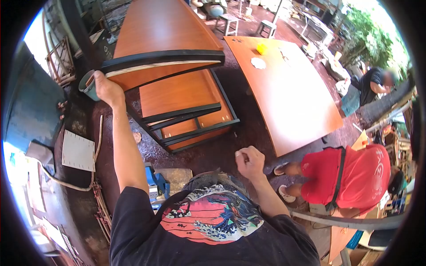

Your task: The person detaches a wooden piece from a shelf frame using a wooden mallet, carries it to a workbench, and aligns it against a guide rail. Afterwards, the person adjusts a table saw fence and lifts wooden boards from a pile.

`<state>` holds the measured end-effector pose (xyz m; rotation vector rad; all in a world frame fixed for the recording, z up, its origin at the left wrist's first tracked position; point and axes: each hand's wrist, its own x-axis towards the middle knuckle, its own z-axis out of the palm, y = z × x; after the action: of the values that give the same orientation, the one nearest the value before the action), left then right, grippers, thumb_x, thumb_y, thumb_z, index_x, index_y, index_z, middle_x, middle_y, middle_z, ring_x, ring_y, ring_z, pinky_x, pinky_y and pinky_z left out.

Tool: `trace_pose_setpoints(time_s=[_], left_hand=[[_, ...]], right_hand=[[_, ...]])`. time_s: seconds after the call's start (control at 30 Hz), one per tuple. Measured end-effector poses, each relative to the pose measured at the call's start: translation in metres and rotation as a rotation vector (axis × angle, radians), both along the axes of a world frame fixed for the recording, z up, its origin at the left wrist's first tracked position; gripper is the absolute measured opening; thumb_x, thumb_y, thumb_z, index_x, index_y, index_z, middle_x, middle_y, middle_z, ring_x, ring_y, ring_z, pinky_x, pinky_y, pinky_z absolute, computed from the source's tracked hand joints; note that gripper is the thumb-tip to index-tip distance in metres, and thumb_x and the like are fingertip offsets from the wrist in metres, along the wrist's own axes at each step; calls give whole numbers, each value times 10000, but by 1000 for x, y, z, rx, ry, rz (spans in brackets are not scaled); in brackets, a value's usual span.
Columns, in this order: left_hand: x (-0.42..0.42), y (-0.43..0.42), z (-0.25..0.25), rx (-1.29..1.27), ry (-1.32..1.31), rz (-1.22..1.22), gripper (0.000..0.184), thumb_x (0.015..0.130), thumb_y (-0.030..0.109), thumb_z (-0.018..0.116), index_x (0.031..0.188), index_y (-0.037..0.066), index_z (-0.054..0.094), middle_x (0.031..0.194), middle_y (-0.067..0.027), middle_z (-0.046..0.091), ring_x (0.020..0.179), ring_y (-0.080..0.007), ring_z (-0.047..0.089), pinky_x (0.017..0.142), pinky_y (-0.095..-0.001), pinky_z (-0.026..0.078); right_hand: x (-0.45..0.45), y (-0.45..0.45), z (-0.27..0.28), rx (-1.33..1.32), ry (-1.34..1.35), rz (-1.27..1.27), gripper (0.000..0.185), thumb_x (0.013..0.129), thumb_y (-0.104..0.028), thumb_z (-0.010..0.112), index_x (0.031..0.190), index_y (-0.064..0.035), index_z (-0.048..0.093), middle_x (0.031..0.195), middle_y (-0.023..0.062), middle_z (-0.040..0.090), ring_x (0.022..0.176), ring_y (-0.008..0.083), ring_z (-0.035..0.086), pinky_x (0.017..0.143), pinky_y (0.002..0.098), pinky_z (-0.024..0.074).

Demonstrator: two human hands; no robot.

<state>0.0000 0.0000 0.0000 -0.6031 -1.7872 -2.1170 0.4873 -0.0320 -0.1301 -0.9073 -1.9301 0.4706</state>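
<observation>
My left hand [110,92] is closed at the near left corner of a long reddish-brown wooden panel [164,26] with a black front edge. The fingers are partly hidden under that corner. Below the panel stands a low wooden frame [182,95] with black edging and black crossbars. My right hand [251,163] hangs in front of my body over the dark floor, its fingers curled in. Whether anything is inside them is hidden. Nearest to it on the right is a second reddish-brown panel [288,93].
A bucket [91,88] stands beside my left hand. On the second panel lie a yellow item [262,48] and a white round item [258,63]. A person in red [350,177] bends over at the right; another person [370,86] sits farther back. Stools [228,24] stand behind.
</observation>
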Motion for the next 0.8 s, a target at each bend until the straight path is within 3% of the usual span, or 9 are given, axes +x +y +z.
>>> trace_pose_setpoints(time_s=[0.07, 0.23, 0.3, 0.33, 0.43, 0.47, 0.57, 0.6, 0.8], left_hand=[[-8, -14, -27, 102, 85, -317, 578, 1052, 382, 577, 1362, -105, 563, 1237, -142, 665, 1177, -186, 587, 1004, -360, 454], [-10, -77, 19, -186, 84, -750, 575, 918, 186, 783, 1392, -39, 546, 1299, -99, 653, 1231, -172, 587, 1042, -308, 439], [-20, -83, 33, -367, 128, -748, 604, 887, 188, 814, 1388, -24, 554, 1313, -88, 654, 1233, -157, 585, 1028, -316, 457], [-26, -81, 31, -315, 100, -837, 606, 874, 182, 825, 1381, -17, 560, 1304, -79, 661, 1214, -154, 599, 1010, -334, 478], [-29, -81, 29, -350, 89, -597, 638, 869, 181, 835, 1397, -35, 549, 1280, -105, 678, 1174, -168, 628, 1006, -336, 501], [-21, -89, 39, -319, 61, -776, 640, 872, 185, 834, 1398, -44, 551, 1281, -120, 680, 1165, -167, 632, 995, -333, 514], [-29, -83, 25, -238, 81, -814, 645, 865, 179, 845, 1397, -45, 558, 1255, -107, 697, 1117, -155, 650, 965, -332, 532], [-27, -84, 27, -233, 23, -845, 638, 848, 183, 859, 1387, -14, 580, 1285, -58, 677, 1160, -109, 592, 956, -316, 490], [-20, -77, 14, -144, 131, -719, 667, 908, 264, 821, 1428, -36, 532, 1261, -118, 690, 1154, -158, 630, 994, -326, 508]], right_hand=[[-15, 7, 21, 174, -30, 164, 191, 757, -147, 791, 714, -99, 612, 625, 50, 523, 533, 253, 544, 480, 375, 437], [-97, 7, 73, 405, -55, 689, 257, 701, -149, 782, 628, -132, 536, 600, 36, 454, 512, 234, 489, 471, 374, 388], [-125, 4, 87, 468, -92, 935, 293, 698, -162, 775, 600, -134, 500, 592, 31, 436, 507, 227, 480, 472, 370, 376], [-144, -2, 93, 473, -17, 1055, 434, 697, -160, 790, 548, -137, 383, 563, 18, 340, 461, 215, 405, 435, 369, 306], [-186, -11, 103, 494, -35, 1357, 438, 725, -173, 780, 553, -148, 378, 571, 8, 356, 476, 206, 419, 450, 362, 307], [-202, -14, 110, 522, -32, 1452, 413, 743, -179, 761, 555, -151, 394, 583, 2, 380, 487, 197, 436, 460, 360, 317], [-247, -18, 127, 556, -39, 1664, 398, 755, -179, 746, 556, -152, 403, 588, 0, 396, 490, 196, 454, 460, 364, 329], [-261, -15, 129, 589, -57, 1697, 383, 757, -177, 741, 560, -151, 414, 588, -1, 401, 500, 197, 471, 462, 366, 341], [-303, -12, 164, 609, -13, 1615, 398, 753, -151, 750, 562, -130, 401, 595, 6, 367, 487, 197, 413, 452, 362, 293]])
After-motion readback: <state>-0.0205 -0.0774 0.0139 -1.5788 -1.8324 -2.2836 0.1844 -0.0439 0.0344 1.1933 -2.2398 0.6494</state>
